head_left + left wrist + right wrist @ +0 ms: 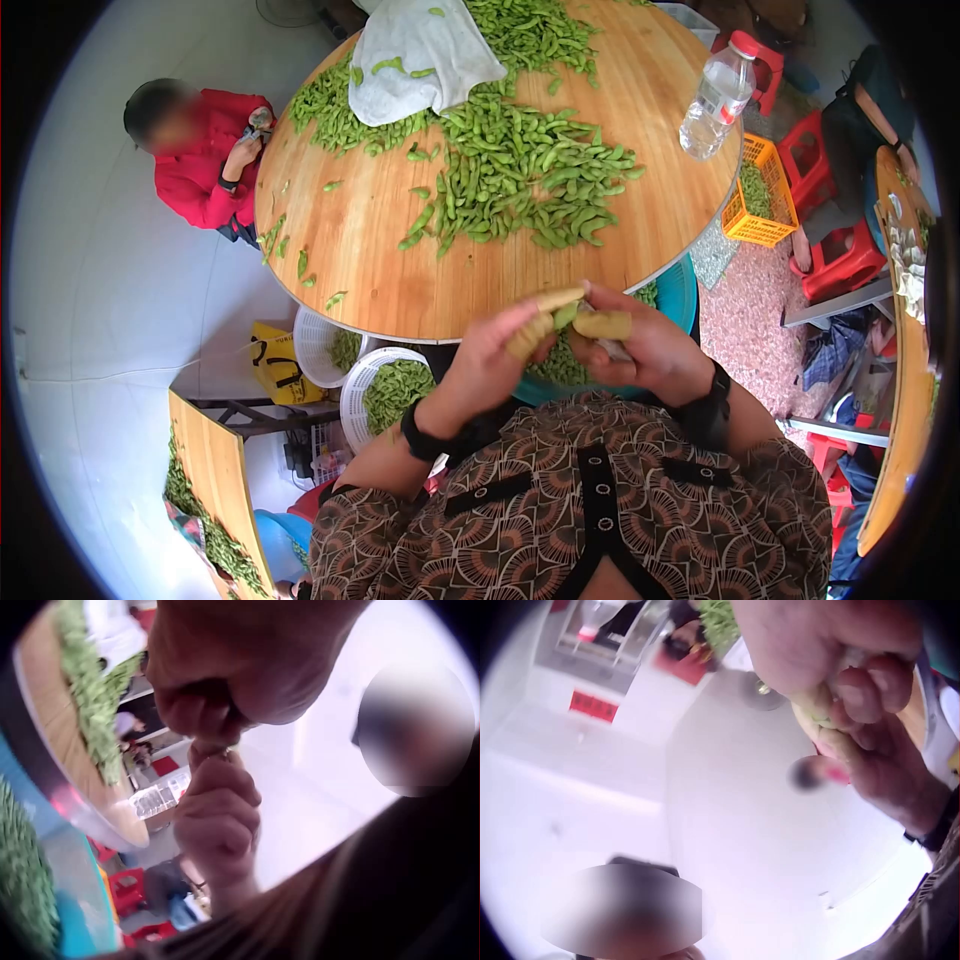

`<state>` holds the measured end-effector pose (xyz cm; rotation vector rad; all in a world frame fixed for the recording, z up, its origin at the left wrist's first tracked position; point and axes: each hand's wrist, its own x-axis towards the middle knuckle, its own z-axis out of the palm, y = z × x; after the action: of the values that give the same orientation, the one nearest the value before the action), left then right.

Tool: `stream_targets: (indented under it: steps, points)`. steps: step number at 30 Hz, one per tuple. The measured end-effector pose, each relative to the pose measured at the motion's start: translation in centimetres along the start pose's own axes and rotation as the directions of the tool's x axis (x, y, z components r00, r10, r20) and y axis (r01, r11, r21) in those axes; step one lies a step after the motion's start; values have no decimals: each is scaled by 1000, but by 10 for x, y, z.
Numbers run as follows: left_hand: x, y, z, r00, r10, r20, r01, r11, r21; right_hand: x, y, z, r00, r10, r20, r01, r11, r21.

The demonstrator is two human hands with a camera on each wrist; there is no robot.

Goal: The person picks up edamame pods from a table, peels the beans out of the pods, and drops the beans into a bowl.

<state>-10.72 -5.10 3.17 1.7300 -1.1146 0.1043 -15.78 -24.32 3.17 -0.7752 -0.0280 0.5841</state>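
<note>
Just above the teal basin (684,296), our left hand (490,355) and right hand (645,340) are nearly closed, their curled fingers pinching a green pod (566,316) between them. If either pinch loosened or pressed unevenly, we judge that the small pod could slip free and drop into the basin or past its rim. Left of the basin stands a white basket (352,412) with more pods; beyond the basin, on the tabletop (370,260), we have a loose heap of pods (520,175) and a water bottle (716,105).
</note>
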Motion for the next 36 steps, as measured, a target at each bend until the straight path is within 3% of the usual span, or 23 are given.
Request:
stream_targets:
  steps: [1,3,5,6,7,8,9,14,16,17,18,19,20,21,23,24,26,28,30,32,33,35,36]
  points:
    - [-3,-6,1,992,-128,7,128,985,-112,4,4,-6,996,63,67,-75,978,196]
    - [-5,-17,0,928,-366,66,366,872,-324,16,16,-18,997,50,51,-60,971,231]
    - [-9,-22,2,804,-568,176,570,651,-502,16,20,-22,998,46,31,-53,961,271]
    - [-7,-19,6,900,-429,-80,418,899,-131,15,14,-16,997,30,-77,-16,983,180]
    - [-5,-18,6,899,-431,-79,419,898,-132,14,11,-12,983,2,-181,13,996,84]
    - [-2,-19,6,974,-193,-120,211,964,160,15,11,-10,983,2,-182,13,996,84]
    - [0,-18,5,994,58,-88,-14,898,440,15,12,-8,973,-18,-230,19,1000,3]
    - [-1,-17,11,990,24,-142,28,936,351,13,14,0,944,-81,-321,33,988,-153]
    - [-3,-16,15,967,-158,-202,188,972,138,12,18,-5,947,-103,-304,40,978,-205]
    - [-4,-18,15,967,-159,-200,188,973,136,12,18,-7,947,-103,-306,41,978,-204]
    - [-6,-22,14,901,-415,-127,385,899,-209,11,18,-11,947,-127,-294,39,957,-288]
    - [-8,-25,13,790,-612,30,540,672,-506,10,17,-13,948,-149,-281,37,929,-369]
    - [-10,-29,9,741,-656,145,573,504,-646,9,15,-15,947,-149,-283,36,929,-368]
    - [-10,-30,12,741,-655,148,573,503,-647,8,13,-16,952,-150,-267,23,904,-426]
    - [-9,-31,18,909,-410,-78,401,909,-113,7,14,-18,957,-147,-251,8,876,-482]
    - [-9,-30,20,908,-411,-77,402,909,-113,7,17,-19,936,-250,-246,63,811,-582]
    - [-6,-28,23,969,-207,-133,229,956,181,8,19,-18,907,-351,-233,112,733,-671]
    - [-2,-18,24,977,-167,-132,196,949,246,10,17,-16,875,-323,-360,5,751,-661]
    - [-2,-11,28,983,-127,-131,162,937,309,12,22,-20,889,-319,-328,105,840,-532]
    - [-2,-7,32,938,-288,-191,297,955,19,13,24,-21,902,-322,-288,198,901,-386]
    - [-2,-8,32,939,-289,-189,297,955,20,13,24,-20,895,-335,-295,218,905,-367]
    - [-3,-11,28,976,-117,-182,158,959,234,14,27,-19,888,-346,-304,236,909,-345]
    - [-1,-10,26,976,-118,-182,160,959,234,15,31,-18,842,-442,-309,266,839,-475]
